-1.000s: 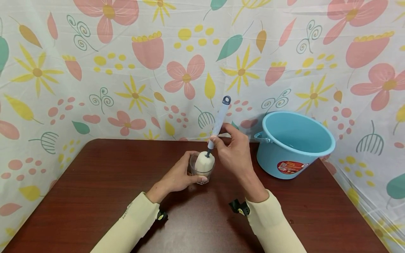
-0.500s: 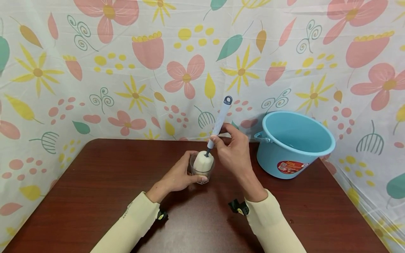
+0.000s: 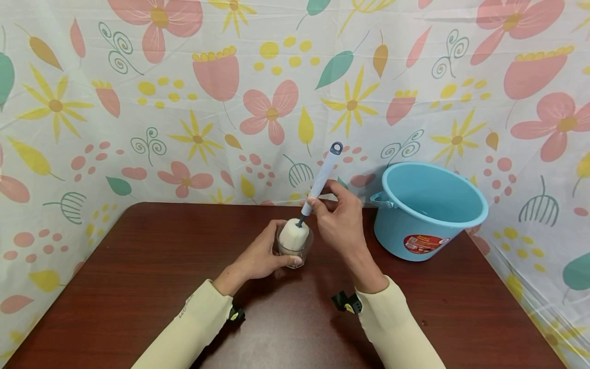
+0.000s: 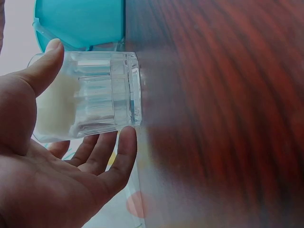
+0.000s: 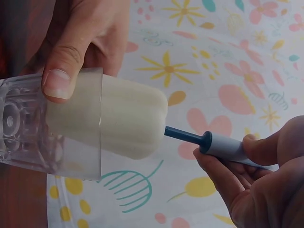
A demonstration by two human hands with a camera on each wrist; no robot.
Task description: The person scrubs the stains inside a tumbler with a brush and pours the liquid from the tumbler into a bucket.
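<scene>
A clear drinking glass (image 4: 97, 95) stands on the dark wooden table, and my left hand (image 3: 255, 256) holds it with thumb and fingers on opposite sides. My right hand (image 3: 341, 220) pinches the pale blue handle of a sponge cup brush (image 3: 320, 179) between thumb and fingers. Its white sponge head (image 5: 128, 114) is partly inside the glass, with the rounded top rising above the rim. A dark stem (image 5: 183, 134) joins head and handle. In the head view the handle leans to the right, ending in a dark hanging loop.
A light blue bucket (image 3: 428, 230) with a red label stands to the right of my right hand, near the back of the table (image 3: 138, 287). Directly behind the table hangs a white curtain (image 3: 272, 56) printed with flowers.
The brush handle tilts further right, and the sponge head has shifted slightly left in the glass. My left hand and the glass stay in place.
</scene>
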